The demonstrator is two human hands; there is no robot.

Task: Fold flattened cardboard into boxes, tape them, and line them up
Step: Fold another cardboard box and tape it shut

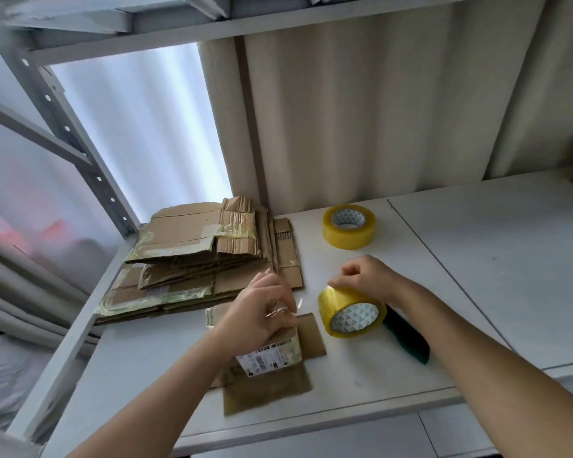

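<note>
A small cardboard box [280, 355] with a white barcode label lies on the white table [361, 368], its flaps spread out around it. My left hand [262, 312] rests over the box top and pinches a loose strip of clear tape. My right hand [368, 276] grips the top of a yellow tape roll [349, 314] standing on edge just right of the box. A second yellow tape roll [348, 226] lies flat farther back. A stack of flattened cardboard [192, 259] with old tape on it lies at the back left.
A dark green-edged object [407, 342] lies under my right forearm. A seam [444, 266] separates this table from a second white surface on the right. A grey metal shelf post [80, 140] rises at the left, with a shelf overhead and a curtain behind.
</note>
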